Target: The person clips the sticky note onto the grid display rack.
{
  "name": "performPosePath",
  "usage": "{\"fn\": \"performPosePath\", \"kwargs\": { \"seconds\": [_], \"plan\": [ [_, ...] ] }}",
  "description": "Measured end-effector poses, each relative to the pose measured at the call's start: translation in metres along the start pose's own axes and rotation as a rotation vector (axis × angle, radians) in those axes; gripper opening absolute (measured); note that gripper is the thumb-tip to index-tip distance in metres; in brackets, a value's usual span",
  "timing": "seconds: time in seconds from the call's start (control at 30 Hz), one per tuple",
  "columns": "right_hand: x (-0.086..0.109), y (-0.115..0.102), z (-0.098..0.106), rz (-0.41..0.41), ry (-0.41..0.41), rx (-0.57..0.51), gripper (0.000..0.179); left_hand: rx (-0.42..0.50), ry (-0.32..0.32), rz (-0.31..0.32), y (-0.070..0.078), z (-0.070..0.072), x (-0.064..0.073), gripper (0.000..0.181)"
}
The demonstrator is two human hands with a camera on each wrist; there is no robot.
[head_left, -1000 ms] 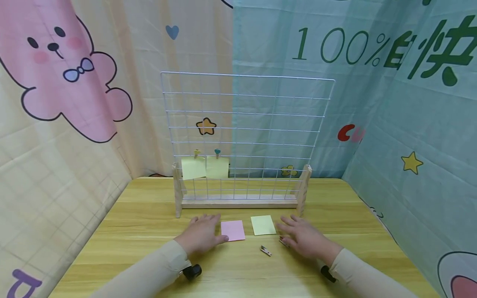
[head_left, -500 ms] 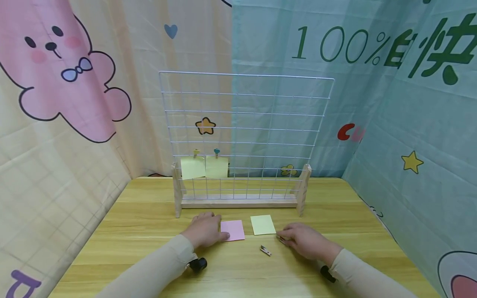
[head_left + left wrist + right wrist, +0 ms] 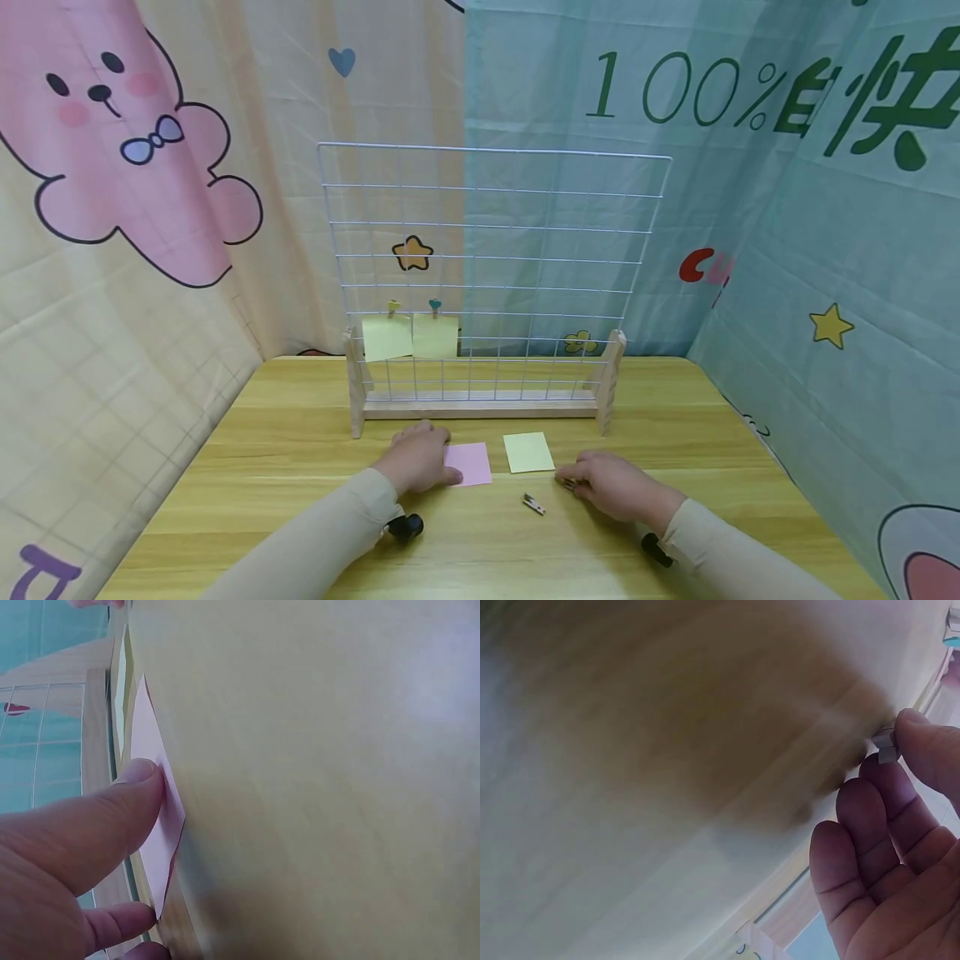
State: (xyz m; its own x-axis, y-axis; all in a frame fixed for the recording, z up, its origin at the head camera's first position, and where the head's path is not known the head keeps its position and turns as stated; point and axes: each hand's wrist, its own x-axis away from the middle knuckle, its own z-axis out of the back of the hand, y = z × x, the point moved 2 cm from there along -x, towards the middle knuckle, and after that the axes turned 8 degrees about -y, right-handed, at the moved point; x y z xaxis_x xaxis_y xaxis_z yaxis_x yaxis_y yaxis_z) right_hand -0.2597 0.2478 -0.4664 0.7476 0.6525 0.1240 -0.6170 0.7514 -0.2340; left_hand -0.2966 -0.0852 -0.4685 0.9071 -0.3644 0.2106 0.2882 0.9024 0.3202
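Note:
My left hand (image 3: 417, 458) is at the left side of a pink sticky note (image 3: 468, 464) on the table. In the left wrist view its thumb lies on the face of the note and a fingertip sits right at the note's corner. My right hand (image 3: 617, 485) pinches a small clothespin (image 3: 886, 744) between thumb and index finger, low over the table; the other fingers bend beside it. Another small clothespin (image 3: 534, 504) lies between the hands. A pale yellow-green sticky note (image 3: 528, 452) lies flat to the right of the pink one.
Behind the notes stands a white wire grid (image 3: 495, 287) in a wooden base (image 3: 480, 410). Two pale yellow notes (image 3: 387, 337) hang on its lower left, under a yellow clip (image 3: 393, 307) and a teal clip (image 3: 435, 306). Printed curtains (image 3: 750, 208) enclose the table (image 3: 300, 467).
The right fingers have closed around the clothespin beside them, which they earlier hovered over. The left hand has shifted slightly right and its fingers have drawn in at the pink note's edge.

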Motion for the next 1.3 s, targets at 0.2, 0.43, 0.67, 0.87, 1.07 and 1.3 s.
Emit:
{"fn": "performPosePath", "kwargs": {
  "seconds": [0.2, 0.43, 0.67, 0.87, 1.07, 1.3],
  "plan": [
    [-0.001, 0.000, -0.001, -0.017, -0.007, -0.015, 0.029, 0.047, -0.009, 0.029, 0.000, -0.001, -0.005, 0.074],
    [-0.003, 0.000, -0.002, -0.037, -0.007, -0.036, 0.026, 0.201, -0.042, 0.050, 0.004, 0.003, -0.002, 0.074],
    [-0.003, -0.001, -0.001, -0.053, -0.011, -0.029, 0.021, 0.310, -0.046, 0.085, 0.008, 0.008, 0.001, 0.068],
    [-0.003, -0.002, -0.002, -0.056, -0.001, -0.013, 0.016, 0.425, -0.010, 0.138, 0.003, 0.005, 0.000, 0.068],
    [-0.006, -0.002, -0.003, -0.085, 0.006, -0.030, 0.015, 0.518, 0.039, 0.149, -0.001, 0.001, -0.001, 0.067],
    [-0.006, -0.002, -0.003, -0.105, 0.020, -0.062, 0.010, 0.638, 0.094, 0.137, -0.003, -0.004, -0.004, 0.066]
  ]
}}
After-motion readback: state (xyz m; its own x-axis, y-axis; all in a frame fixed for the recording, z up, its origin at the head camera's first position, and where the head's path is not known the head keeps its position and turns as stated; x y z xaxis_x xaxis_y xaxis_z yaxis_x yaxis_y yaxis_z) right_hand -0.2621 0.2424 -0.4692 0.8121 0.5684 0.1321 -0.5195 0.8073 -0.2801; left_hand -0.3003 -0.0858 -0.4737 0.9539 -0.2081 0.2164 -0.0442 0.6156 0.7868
